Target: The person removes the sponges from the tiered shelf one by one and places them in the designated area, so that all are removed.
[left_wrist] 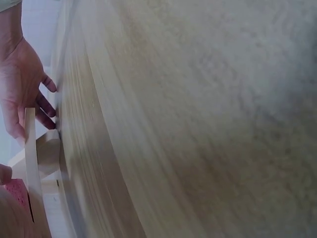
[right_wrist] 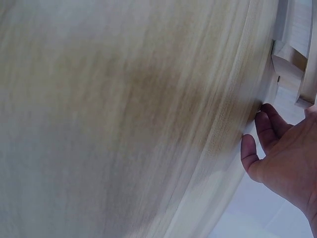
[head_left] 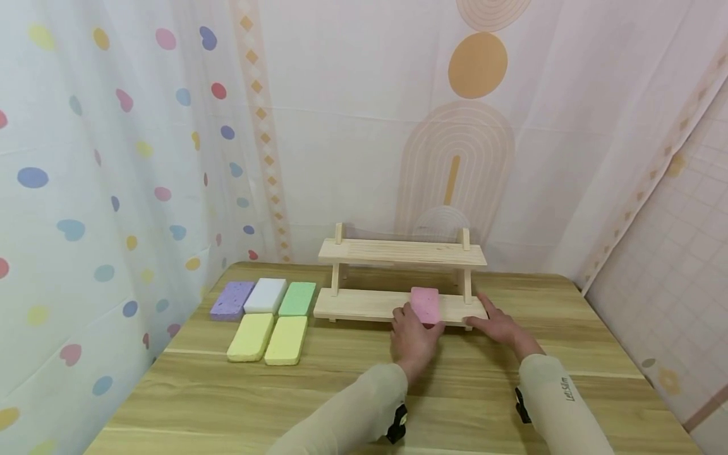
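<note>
A pink sponge (head_left: 425,304) leans tilted on the lower board of a two-tier wooden shelf (head_left: 370,302). My left hand (head_left: 414,338) holds it from the front, fingers at its left side and thumb at its lower edge. In the left wrist view only a bit of the pink sponge (left_wrist: 18,191) shows beside the board. My right hand (head_left: 503,325) grips the right end of the lower board, thumb at the front corner. Some fingers of the right hand (right_wrist: 287,153) reach down by the tabletop in the right wrist view.
Left of the shelf lie a purple sponge (head_left: 231,300), a white sponge (head_left: 265,296) and a green sponge (head_left: 297,299). In front of them lie two yellow sponges (head_left: 251,337). A patterned curtain (head_left: 352,126) hangs behind the wooden table (head_left: 227,411).
</note>
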A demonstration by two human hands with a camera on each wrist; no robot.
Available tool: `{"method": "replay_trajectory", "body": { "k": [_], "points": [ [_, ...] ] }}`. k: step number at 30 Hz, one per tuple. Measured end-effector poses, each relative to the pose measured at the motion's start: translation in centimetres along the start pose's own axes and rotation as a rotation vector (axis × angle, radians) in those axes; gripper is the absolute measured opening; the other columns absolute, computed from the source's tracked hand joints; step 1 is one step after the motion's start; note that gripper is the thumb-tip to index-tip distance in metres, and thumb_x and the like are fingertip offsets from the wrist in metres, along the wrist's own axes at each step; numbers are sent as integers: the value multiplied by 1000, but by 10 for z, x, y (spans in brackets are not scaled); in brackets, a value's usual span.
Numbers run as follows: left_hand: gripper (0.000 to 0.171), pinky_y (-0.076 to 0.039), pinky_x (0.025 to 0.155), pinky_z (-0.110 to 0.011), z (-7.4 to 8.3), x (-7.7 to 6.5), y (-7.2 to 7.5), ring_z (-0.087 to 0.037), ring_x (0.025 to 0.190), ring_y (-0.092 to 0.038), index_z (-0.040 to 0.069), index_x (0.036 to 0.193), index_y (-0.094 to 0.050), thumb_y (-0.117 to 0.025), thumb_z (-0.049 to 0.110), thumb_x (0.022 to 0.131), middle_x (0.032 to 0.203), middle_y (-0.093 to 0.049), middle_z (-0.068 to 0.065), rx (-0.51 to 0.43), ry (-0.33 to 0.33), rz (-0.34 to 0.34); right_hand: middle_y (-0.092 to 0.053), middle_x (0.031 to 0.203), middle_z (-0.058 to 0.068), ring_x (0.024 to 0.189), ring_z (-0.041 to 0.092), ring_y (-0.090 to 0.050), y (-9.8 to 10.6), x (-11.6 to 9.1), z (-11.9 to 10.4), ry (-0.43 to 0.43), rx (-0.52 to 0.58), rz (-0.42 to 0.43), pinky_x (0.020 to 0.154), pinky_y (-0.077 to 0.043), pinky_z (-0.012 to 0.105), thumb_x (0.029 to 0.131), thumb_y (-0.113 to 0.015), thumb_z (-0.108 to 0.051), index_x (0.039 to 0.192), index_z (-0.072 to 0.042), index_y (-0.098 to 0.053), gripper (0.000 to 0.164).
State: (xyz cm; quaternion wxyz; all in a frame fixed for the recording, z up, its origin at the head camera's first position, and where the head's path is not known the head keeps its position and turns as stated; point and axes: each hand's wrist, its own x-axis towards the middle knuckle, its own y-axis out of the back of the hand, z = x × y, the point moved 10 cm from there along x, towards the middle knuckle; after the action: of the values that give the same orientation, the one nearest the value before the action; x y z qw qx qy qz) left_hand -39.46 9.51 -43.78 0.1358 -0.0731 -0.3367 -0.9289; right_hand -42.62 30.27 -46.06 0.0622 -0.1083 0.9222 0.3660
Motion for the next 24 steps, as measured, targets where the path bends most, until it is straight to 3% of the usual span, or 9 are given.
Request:
{"method": "replay_trajectory", "body": {
  "k": [9, 17, 24],
  "points": [
    [73, -48, 84, -43, -13, 6, 6, -26, 96, -54, 0, 131, -54, -83, 36, 74, 116, -51, -11, -103, 37, -21, -5, 157, 37, 141, 57, -2, -1, 0, -1, -6, -9, 4, 110, -11, 69, 95, -57, -48, 158, -4, -1, 95],
    [71, -46, 86, -43, -16, 10, 23, -26, 96, -53, -2, 131, -54, -82, 31, 76, 115, -50, -12, -183, -30, -45, -4, 157, 37, 142, 57, -3, -3, -2, 1, -15, 0, -2, 110, -11, 69, 95, -57, -49, 158, -4, -1, 95],
    [70, -47, 90, -40, -23, 15, 42, -24, 100, -54, -3, 131, -55, -82, 33, 78, 116, -51, -12, -196, -97, -76, -1, 157, 37, 141, 57, 0, -3, -2, 1, -3, 3, -11, 110, -9, 70, 97, -55, -48, 158, -4, 1, 94]
  ]
}}
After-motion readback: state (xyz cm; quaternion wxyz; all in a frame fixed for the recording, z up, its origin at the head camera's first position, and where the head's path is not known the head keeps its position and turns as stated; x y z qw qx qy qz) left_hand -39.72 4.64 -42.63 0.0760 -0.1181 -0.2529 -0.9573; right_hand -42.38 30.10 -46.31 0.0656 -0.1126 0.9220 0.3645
